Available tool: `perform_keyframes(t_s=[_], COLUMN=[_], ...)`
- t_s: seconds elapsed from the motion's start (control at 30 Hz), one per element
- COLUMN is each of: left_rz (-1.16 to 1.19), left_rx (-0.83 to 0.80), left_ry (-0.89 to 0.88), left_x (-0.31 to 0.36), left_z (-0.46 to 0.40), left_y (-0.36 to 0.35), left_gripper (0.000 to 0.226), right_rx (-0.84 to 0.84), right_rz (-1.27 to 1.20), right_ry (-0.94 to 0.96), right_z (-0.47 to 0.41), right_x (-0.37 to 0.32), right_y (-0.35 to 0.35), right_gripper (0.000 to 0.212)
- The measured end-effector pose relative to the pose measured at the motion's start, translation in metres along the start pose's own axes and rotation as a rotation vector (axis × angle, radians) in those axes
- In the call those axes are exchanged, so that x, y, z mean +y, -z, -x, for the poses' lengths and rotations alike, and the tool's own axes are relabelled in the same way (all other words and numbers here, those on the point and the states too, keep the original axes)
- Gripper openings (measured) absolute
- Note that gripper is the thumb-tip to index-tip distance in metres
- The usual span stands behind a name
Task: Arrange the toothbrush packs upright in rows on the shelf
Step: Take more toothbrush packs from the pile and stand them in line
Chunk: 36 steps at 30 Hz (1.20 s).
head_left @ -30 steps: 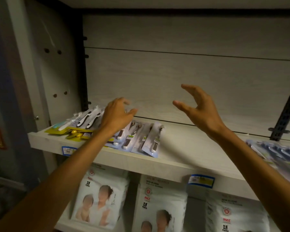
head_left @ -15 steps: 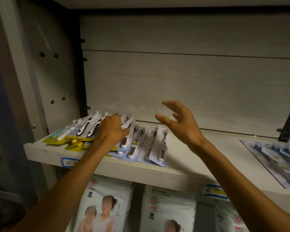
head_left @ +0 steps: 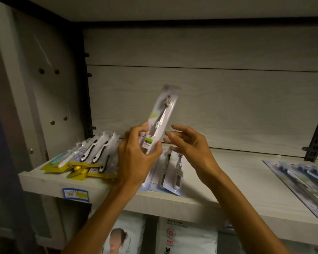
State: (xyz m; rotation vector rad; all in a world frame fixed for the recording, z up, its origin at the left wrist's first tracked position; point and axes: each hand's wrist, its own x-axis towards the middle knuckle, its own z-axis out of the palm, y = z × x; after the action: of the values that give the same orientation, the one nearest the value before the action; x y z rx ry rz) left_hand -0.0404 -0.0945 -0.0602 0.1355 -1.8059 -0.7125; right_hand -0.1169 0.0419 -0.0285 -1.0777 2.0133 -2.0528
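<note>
Packs [head_left: 92, 158] lie flat in a heap at the shelf's [head_left: 228, 195] left front edge, the left hand [head_left: 136, 158] pinches one toothbrush pack [head_left: 159, 121] upright above them, the right hand [head_left: 189, 143] hovers open beside it, and more flat packs [head_left: 305, 178] lie at the right end.

Left hand [head_left: 136, 158] raised, fingers and thumb pinching a toothbrush pack [head_left: 161, 118]; right hand [head_left: 189, 143] beside it, fingers loosely spread.

The left hand [head_left: 136, 158] has lifted one toothbrush pack [head_left: 160, 118] off the pile, right hand [head_left: 189, 143] closing in.
</note>
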Motion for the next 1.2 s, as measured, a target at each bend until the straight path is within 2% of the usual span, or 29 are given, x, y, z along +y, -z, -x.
perform_keyframes(t_s=[0.17,0.37,0.43,0.5,0.57,0.7,0.8,0.93,1.07,1.2], left_rz=[0.006,0.133,0.14,0.044,-0.106,-0.386,-0.376,-0.603,-0.682,-0.682], left_rx=[0.018,-0.093,-0.091,-0.103,-0.208,-0.612,-0.781,-0.793,-0.788,-0.634], left_ry=[-0.163,-0.152,-0.097,-0.051,0.006,0.171,0.171,0.099,0.108,0.158], left_x=[0.019,0.021,0.021,0.019,0.017,0.023,0.03,0.039,0.049,0.044], left_z=[0.015,0.016,0.011,0.004,-0.003,0.0,0.006,0.005,0.004,0.001], left_y=[-0.013,-0.018,-0.016,-0.013,-0.016,-0.032,-0.043,-0.048,-0.051,-0.054], left_gripper=[0.053,0.054,0.044,0.026,0.015,0.042,0.043,0.059,0.054,0.053], right_rx=[0.019,0.092,0.148,0.21,0.255,0.283,0.288,0.309,0.311,0.315], right_rz=[-0.139,-0.142,-0.121,-0.098,-0.081,-0.041,-0.011,0.001,0.011,0.015], right_ry=[0.029,-0.014,-0.026,-0.039,-0.053,-0.077,-0.098,-0.106,-0.118,-0.127], right_z=[0.011,0.012,0.01,0.008,0.007,0.011,0.017,0.026,0.034,0.042], right_x=[-0.009,-0.011,-0.011,-0.011,-0.011,-0.009,-0.007,-0.007,-0.006,-0.006], right_y=[-0.005,0.009,0.022,0.039,0.054,0.073,0.083,0.098,0.11,0.122], right_gripper=[0.019,0.009,0.01,0.012,0.013,0.013,0.013,0.013,0.015,0.015])
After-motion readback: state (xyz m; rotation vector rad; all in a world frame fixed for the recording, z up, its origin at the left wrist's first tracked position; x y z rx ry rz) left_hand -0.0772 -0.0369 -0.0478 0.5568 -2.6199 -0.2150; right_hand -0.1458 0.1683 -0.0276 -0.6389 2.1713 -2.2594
